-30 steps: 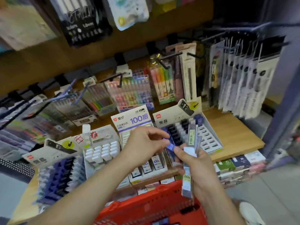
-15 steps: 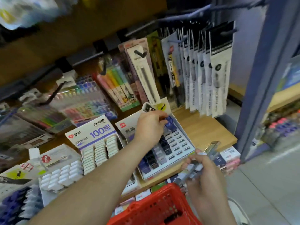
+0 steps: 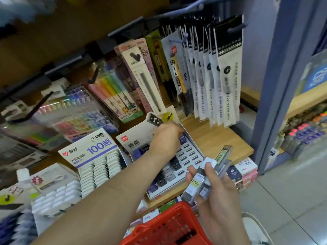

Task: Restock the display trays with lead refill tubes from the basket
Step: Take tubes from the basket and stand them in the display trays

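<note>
At the far corner of the tray [image 3: 192,153], my left hand [image 3: 166,137] pinches a blue tube [image 3: 182,138] to push it into a free slot. My right hand [image 3: 219,195] grips spare tubes [image 3: 194,183] close by, near the basket [image 3: 164,228], so the next one is ready.

Left hand [image 3: 166,137], right hand [image 3: 217,188]: bare. Left forearm [image 3: 106,197] and right forearm [image 3: 228,228] bare too, up to frame edge. Clothing in shot: white shoe [image 3: 254,228], rounded toe, blurred, below-right of right hand.
</note>
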Demonstrator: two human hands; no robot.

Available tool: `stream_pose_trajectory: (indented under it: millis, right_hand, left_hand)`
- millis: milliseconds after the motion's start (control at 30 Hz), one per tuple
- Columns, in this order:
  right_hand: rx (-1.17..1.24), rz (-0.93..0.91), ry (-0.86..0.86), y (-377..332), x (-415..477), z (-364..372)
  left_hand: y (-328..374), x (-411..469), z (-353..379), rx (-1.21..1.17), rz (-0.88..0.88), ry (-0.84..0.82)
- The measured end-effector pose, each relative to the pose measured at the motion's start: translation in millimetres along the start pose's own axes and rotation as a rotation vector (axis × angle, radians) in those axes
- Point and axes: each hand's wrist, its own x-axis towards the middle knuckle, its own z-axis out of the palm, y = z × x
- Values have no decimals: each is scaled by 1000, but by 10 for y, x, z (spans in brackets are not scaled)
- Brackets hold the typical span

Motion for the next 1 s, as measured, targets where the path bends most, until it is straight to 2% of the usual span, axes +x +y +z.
stream_pose_trajectory:
  millis: [100, 233, 300, 367, 433, 533, 600, 733, 900, 1000]
  right_hand:
    - [-4, -12, 3, -14, -16, 8]
    - [3, -23, 19, 28, -2, -21]
    - [-17, -25, -18, 37, 0, -22]
    - [-41, -6, -70, 44, -14, -6]
    - [-38, 51, -111, 52, -39, 14]
    - [-78, 140, -166, 68, -54, 23]
    - [-138, 179, -200, 83, -61, 39]
    - [-258, 194, -287, 105, -87, 102]
    - [-285, 244, -380, 99, -153, 160]
    - [-281, 232, -424, 82, -198, 148]
  left_hand:
    - [40, -8, -8, -26, -92, 14]
    - [241, -209, -261, -122, -89, 76]
    - [380, -438, -414, -405, -173, -63]
    - [472, -690, -532, -837, -267, -318]
    - [460, -881, -592, -1070, -298, -414]
    - [361, -1043, -590, -1265, -368, -331]
    - [339, -1110, -592, -1308, -433, -232]
    - [363, -1203, -683, -1288, -494, -80]
    - [342, -1280, -829, -1202, -490, -4]
    - [257, -1308, -925, -1146, -551, 149]
